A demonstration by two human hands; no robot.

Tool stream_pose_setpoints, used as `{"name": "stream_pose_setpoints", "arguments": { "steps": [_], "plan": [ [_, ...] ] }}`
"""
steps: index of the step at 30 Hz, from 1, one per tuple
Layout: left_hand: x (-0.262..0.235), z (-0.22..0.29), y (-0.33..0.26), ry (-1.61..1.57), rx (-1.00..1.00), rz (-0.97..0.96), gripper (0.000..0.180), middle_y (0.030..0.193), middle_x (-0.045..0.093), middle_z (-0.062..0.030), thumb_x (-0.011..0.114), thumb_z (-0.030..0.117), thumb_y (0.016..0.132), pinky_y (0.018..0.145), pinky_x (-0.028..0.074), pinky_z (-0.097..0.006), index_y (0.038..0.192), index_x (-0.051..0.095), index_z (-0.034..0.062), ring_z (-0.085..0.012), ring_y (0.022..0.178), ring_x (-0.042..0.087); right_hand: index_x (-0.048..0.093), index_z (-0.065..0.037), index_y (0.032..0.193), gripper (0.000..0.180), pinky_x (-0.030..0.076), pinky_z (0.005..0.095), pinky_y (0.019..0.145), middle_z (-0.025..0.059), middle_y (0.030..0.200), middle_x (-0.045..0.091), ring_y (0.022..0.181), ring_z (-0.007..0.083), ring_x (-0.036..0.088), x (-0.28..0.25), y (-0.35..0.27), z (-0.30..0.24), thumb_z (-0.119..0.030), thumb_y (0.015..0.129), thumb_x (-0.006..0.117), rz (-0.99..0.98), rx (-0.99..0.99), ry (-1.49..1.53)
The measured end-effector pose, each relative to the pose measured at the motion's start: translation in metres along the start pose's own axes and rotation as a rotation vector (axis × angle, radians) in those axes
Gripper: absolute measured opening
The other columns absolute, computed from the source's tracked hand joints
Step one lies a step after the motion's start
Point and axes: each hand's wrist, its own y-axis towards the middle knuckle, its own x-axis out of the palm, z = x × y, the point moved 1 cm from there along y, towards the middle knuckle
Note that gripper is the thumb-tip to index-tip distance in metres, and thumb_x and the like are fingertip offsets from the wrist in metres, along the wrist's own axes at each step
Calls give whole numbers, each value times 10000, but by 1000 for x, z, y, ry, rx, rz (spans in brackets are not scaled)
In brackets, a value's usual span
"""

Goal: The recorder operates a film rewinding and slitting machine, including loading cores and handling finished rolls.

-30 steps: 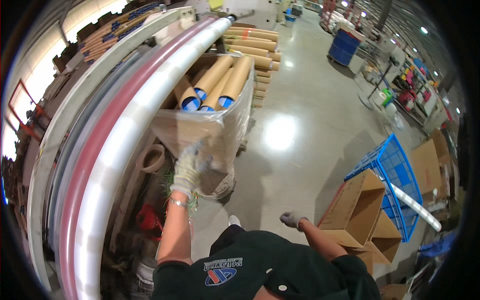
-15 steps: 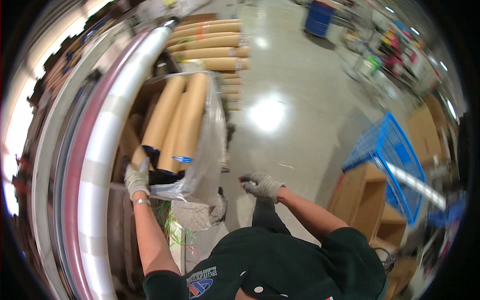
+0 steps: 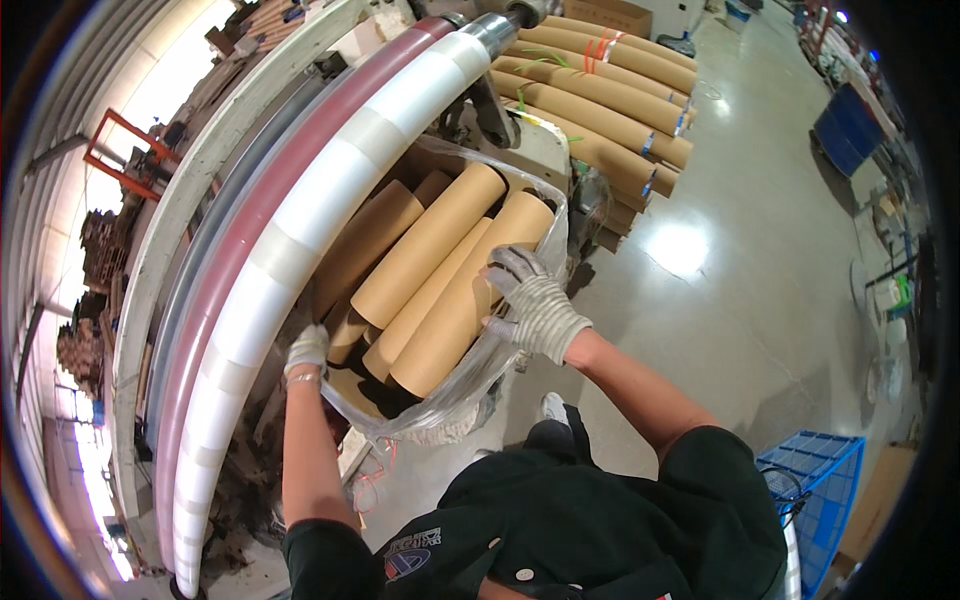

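Note:
Several brown cardboard tubes (image 3: 430,245) lie slanted inside a bin lined with clear plastic (image 3: 470,390). My right hand (image 3: 540,310), in a striped knit glove, rests on the nearest right tube (image 3: 440,350), its fingers and thumb apart along the tube's side. My left hand (image 3: 308,350), gloved too, is at the bin's left near corner, closed at the rim; its fingertips are partly hidden. Both forearms reach over the bin from the lower edge.
Long white (image 3: 290,230) and maroon (image 3: 245,235) rollers run along the left beside the bin. Cardboard rolls (image 3: 600,100) are stacked behind it. A blue drum (image 3: 850,130) stands at the far right, a blue crate (image 3: 820,490) at the lower right.
The view has swung left, bringing the bin nearer the middle. My right hand has moved from beside the bin onto a tube. The tubes lie differently, with more of them showing.

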Motion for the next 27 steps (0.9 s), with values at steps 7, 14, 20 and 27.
{"name": "stream_pose_setpoints", "arguments": {
  "steps": [7,14,20,27],
  "plan": [
    [31,39,-8,-310,225,210,403,1180,522,-226,416,283,908,939,385,-412,1243,461,65,-361,1104,491,499,-117,1183,650,186,502,1056,191,1327,339,1262,368,262,7,45,0,-362,622,719,-166,-104,-139],
    [77,8,-93,-416,490,402,334,1114,563,-203,486,230,861,861,424,-442,1145,528,59,-359,1032,534,453,-151,1261,852,142,478,1076,143,1314,386,1266,317,291,16,100,-11,-479,539,763,-420,-264,-432],
    [94,0,-132,-293,367,486,324,949,577,-214,549,192,748,812,405,-465,1011,555,3,-387,904,532,484,-82,1205,839,259,417,1023,145,1191,520,1165,293,441,32,90,-40,-570,566,723,-804,-304,-344],
    [94,6,-126,-377,397,663,293,896,584,-198,562,178,723,788,413,-463,971,583,23,-372,865,544,497,-90,1205,850,270,422,1029,136,1154,514,1130,290,451,38,78,-19,-574,541,713,-613,-385,-243]
  ]
}}
